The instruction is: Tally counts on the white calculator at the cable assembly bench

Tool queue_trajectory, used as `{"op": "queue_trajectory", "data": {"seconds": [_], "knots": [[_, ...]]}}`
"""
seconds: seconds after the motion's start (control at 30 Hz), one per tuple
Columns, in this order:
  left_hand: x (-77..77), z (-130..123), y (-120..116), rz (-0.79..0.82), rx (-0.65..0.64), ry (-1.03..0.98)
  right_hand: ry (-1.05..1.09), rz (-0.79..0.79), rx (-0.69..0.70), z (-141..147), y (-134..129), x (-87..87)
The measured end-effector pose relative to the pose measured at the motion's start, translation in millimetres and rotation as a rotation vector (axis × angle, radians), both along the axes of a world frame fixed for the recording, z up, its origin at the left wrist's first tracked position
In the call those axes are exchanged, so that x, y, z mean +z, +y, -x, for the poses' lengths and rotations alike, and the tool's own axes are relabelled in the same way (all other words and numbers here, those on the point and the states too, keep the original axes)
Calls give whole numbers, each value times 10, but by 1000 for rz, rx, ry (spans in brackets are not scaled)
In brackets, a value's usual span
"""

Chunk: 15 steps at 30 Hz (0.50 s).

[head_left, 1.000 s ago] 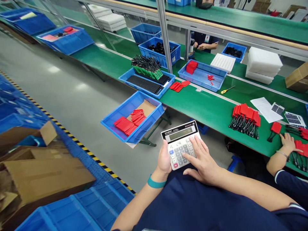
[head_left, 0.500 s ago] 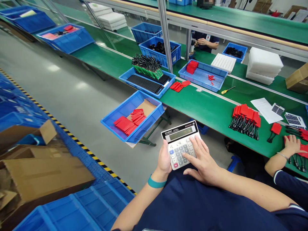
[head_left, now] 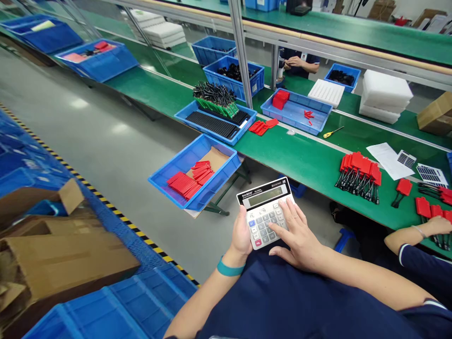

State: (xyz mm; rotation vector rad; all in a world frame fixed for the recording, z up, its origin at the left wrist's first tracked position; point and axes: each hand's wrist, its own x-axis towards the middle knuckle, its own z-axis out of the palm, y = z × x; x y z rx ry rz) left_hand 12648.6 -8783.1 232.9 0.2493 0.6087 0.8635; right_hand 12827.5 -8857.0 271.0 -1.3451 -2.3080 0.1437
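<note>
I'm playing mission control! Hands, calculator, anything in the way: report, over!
Left hand holding desktop calculator by its edge. Right hand over keypad, covering part. Display uncovered.

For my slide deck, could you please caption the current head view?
Left hand holds a calculator, right hand over its keys, beside a green workbench.

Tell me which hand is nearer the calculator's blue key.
Left. The left hand holds the calculator just beside the blue key; the right hand is farther off, toward the opposite side.
</note>
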Motion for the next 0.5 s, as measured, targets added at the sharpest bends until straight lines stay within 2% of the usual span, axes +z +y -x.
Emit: {"op": "queue_trajectory", "data": {"seconds": [0.5], "knots": [[-3,5,-22,19,-8,-11,6,-20,-3,8,-22,17]]}}
